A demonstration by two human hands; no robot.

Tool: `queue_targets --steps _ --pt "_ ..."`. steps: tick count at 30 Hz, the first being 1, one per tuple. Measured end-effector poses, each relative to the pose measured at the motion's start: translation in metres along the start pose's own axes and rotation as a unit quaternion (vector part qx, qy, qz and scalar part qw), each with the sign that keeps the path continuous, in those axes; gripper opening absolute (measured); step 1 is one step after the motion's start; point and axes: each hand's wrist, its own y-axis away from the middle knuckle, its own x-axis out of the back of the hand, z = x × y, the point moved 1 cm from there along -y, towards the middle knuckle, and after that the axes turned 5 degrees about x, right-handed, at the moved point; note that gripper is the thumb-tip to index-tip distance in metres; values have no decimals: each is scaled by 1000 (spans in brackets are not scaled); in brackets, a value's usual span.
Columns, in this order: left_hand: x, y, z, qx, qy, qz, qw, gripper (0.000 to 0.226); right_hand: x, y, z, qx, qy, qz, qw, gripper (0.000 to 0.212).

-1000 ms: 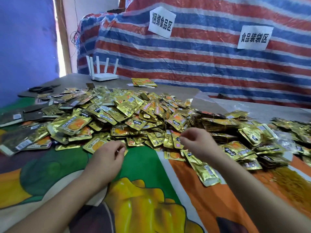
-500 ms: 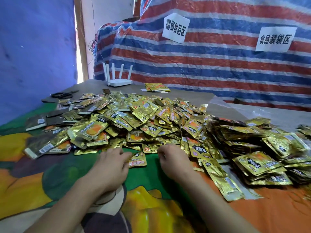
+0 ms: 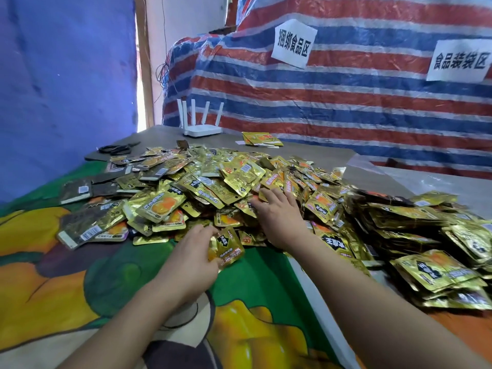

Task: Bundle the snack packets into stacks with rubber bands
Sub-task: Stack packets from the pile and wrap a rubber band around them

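A wide heap of gold foil snack packets covers the middle of the table. My left hand holds a gold packet with a black label upright at the heap's near edge, fingers curled round its left side. My right hand reaches further in, with its fingers spread flat on the loose packets. To the right lie stacks of packets pressed together. No rubber band is visible.
A colourful printed cloth covers the near table. A white router stands at the back, black scissors lie back left, and a few packets sit apart. A striped tarp with paper signs rises behind.
My right hand has moved forward from the heap's near edge onto the packets. My left hand has lifted a packet upright. The camera has come closer to the heap.
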Motion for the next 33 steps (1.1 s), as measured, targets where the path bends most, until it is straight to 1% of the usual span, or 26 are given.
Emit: queue_targets --steps 1,2,3,4,5,6,7,8,9,11,12,13,14,15,16,17,18,19,20,21,24,26,27,28,30,33 --pt "2 0 0 26 36 9 999 48 1 4 -4 -8 -54 54 997 37" --pt "3 -2 0 49 71 22 996 42 2 10 -8 -21 -129 121 984 31" --pt "4 -4 -1 66 95 37 993 39 4 17 -14 -44 -218 186 957 24" --pt "4 -7 -2 78 113 53 989 39 7 23 -19 -78 -315 237 916 16" --pt "4 -9 -3 85 133 67 985 42 12 27 -25 -128 -415 267 860 11" --pt "5 -12 -5 94 152 80 981 49 17 29 -30 -186 -508 282 792 9" --pt "7 -15 -7 106 165 89 976 58 20 30 -32 -237 -586 288 719 8" --pt "9 -17 -10 119 173 100 973 64 19 30 -33 -275 -641 286 656 8" --pt "10 -20 -13 134 179 113 968 68 18 31 -33 -300 -676 275 614 10" --pt "15 -24 -20 160 199 145 956 71 13 34 -33 -321 -729 226 561 12" --pt "18 -26 -24 164 190 166 954 70 11 36 -34 -324 -754 195 537 15" --pt "21 -28 -27 164 156 189 955 68 7 39 -36 -324 -779 166 511 19" --pt "24 -31 -31 160 110 209 958 63 5 41 -37 -324 -802 143 482 26" --pt "25 -35 -35 152 67 218 962 59 4 43 -37 -325 -819 128 456 38" --pt "27 -37 -38 146 34 206 967 55 4 45 -37 -329 -830 119 434 54" --pt "28 -40 -39 143 19 181 973 55 3 46 -36 -333 -836 109 422 69" --pt "29 -40 -40 143 13 149 978 56 2 47 -35 -330 -841 97 418 76" --pt "28 -40 -38 139 -2 124 983 58 2 47 -35 -322 -845 83 419 76" --pt "27 -39 -37 127 -29 117 985 57 2 48 -35 -317 -846 69 423 71" --pt "24 -37 -36 108 -59 130 984 52 0 48 -34 -314 -847 58 425 65" --pt "21 -31 -32 76 -127 200 969 27 -3 48 -31 -303 -851 45 427 47" --pt "23 -32 -32 76 -143 225 961 25 -5 48 -30 -301 -849 44 431 34" --pt "24 -34 -35 82 -144 224 960 27 -5 48 -31 -302 -848 42 433 30" --pt "24 -37 -38 93 -141 216 962 30 -5 48 -31 -303 -847 40 435 29" --pt "22 -40 -42 123 -140 185 965 38 -5 48 -33 -300 -846 38 440 37" --pt "17 -38 -40 119 -158 172 965 44 -3 48 -35 -290 -846 29 447 45"
